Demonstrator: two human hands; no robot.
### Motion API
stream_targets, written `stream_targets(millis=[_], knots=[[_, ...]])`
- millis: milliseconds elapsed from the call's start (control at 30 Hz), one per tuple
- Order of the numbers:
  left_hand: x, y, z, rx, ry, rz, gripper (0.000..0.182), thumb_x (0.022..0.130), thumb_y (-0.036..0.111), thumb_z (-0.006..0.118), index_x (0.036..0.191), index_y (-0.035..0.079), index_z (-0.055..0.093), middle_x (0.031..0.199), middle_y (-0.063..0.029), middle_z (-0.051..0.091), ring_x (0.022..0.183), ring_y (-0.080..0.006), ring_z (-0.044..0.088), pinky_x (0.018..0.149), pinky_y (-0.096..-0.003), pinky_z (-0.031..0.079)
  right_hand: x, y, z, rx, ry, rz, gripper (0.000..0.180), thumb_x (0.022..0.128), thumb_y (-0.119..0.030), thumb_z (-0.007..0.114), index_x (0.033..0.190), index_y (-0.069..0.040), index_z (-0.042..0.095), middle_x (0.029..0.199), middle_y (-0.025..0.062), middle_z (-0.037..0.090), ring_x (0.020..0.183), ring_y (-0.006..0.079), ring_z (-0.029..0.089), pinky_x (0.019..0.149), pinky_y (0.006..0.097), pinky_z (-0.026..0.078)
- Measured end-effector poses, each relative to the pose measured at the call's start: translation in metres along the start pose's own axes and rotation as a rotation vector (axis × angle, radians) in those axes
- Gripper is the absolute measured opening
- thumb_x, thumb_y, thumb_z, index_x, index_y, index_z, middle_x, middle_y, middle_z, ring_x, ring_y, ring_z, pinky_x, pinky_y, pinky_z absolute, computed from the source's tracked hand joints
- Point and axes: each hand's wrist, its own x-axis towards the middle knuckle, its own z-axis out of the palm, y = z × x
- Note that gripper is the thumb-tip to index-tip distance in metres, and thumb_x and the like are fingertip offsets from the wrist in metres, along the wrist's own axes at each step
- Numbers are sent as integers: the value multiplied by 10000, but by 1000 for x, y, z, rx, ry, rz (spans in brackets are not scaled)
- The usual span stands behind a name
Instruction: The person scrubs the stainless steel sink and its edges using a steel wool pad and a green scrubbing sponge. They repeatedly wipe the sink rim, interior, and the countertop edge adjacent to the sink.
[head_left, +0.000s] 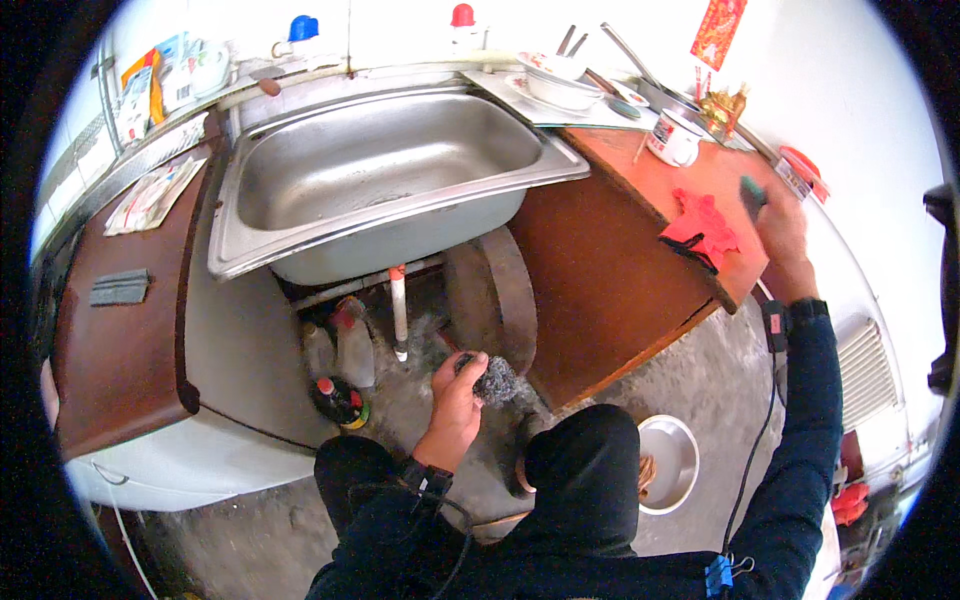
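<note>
In my left hand is a grey steel-wool scrubber, gripped between thumb and fingers above the concrete floor in front of my knees. My right hand, blurred, is over the right end of the reddish-brown countertop. Its fingers hold a small dark green item, perhaps a scouring pad; the blur hides its exact kind. Just left of that hand, a crumpled red cloth or glove with a black edge lies near the counter's front. A stainless-steel sink stands before me, its basin showing a few wet marks.
Bowls and a white enamel mug stand on the right counter. Beneath the sink are a white drainpipe and several bottles. A metal basin sits on the floor by my right knee. A grey cloth lies on the left counter.
</note>
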Motion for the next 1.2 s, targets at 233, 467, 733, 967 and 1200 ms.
stream_targets(millis=[233, 467, 733, 967, 1200], knots=[[-2, 17, 2, -5, 92, 19, 129, 1014, 171, 808, 1072, 89, 726, 983, 6, 738, 871, -129, 718, 735, -304, 568, -33, -125, -48, 374, 397, -295, 417, 906, 96, 563, 1287, 11, 710, 1089, 247, 757, 961, 389, 768, 891, 463, 612], [-1, 24, -4, -96, 101, 34, 123, 1012, 156, 809, 1091, 91, 740, 1005, -10, 751, 892, -154, 740, 775, -316, 590, -58, -260, 42, 441, 299, -362, 393, 853, 81, 653, 1236, -2, 680, 1049, 256, 700, 978, 480, 695, 868, 564, 586], [9, 33, -23, -193, 52, 54, 131, 1013, 123, 805, 1133, 107, 754, 1059, -25, 783, 971, -191, 764, 870, -384, 632, -54, -283, 87, 572, 282, -317, 379, 870, 70, 624, 1245, 15, 632, 1060, 284, 662, 982, 525, 660, 855, 605, 559], [5, 39, -23, -230, -13, 36, 112, 1049, 172, 767, 1142, 111, 773, 1062, -9, 791, 978, -169, 765, 873, -355, 621, -54, -289, 79, 558, 326, -468, 358, 938, 9, 712, 1290, 34, 656, 1100, 276, 661, 1017, 498, 653, 884, 572, 552], [6, 36, -23, -166, 4, 115, 175, 991, 219, 839, 1097, 99, 768, 995, 7, 758, 889, -125, 725, 744, -294, 555, -63, -335, 64, 524, 342, -418, 344, 923, 15, 728, 1263, 33, 684, 1078, 243, 656, 1005, 464, 646, 870, 545, 555]])
